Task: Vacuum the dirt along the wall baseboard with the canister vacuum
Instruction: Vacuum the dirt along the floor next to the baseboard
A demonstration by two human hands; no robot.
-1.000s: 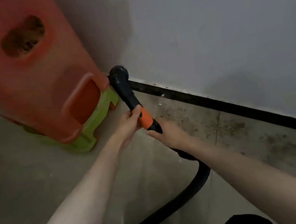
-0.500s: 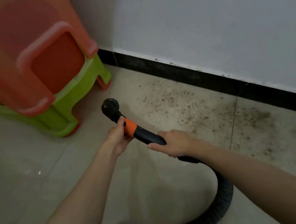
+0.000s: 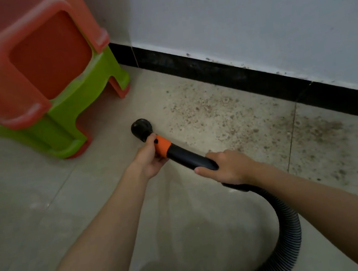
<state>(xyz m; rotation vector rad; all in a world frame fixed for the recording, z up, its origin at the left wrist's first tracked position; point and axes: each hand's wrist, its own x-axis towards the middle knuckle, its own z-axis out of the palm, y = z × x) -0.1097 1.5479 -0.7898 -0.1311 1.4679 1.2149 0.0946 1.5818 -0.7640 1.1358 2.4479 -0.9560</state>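
Pale beige floor tiles [image 3: 32,205] run up to a black baseboard [image 3: 221,70] at the foot of a white wall [image 3: 247,7]. Brown specks of dirt [image 3: 211,111] lie scattered over the tiles just beside the baseboard, thick in the middle of the view and spreading on toward the right edge, with a few specks clinging along the baseboard's top edge.

Both bare hands hold the vacuum wand [image 3: 188,157], which slants from lower right to upper left. The left hand [image 3: 150,161] curls its fingers round the orange collar [image 3: 163,146] near the front of the wand. The right hand [image 3: 227,167] wraps round the black handle further back, its thumb lying along the near side. A round black brush nozzle [image 3: 141,128] at the wand's tip sits low over the tile, at the left margin of the dirt patch and well short of the baseboard; whether it touches the floor cannot be told. Behind the right hand a ribbed black hose [image 3: 288,223] loops down and curves away along the bottom edge.

At upper left stands a stack of plastic stools, an orange stool [image 3: 42,51] nested over a green stool [image 3: 86,89], its near leg close to the nozzle.
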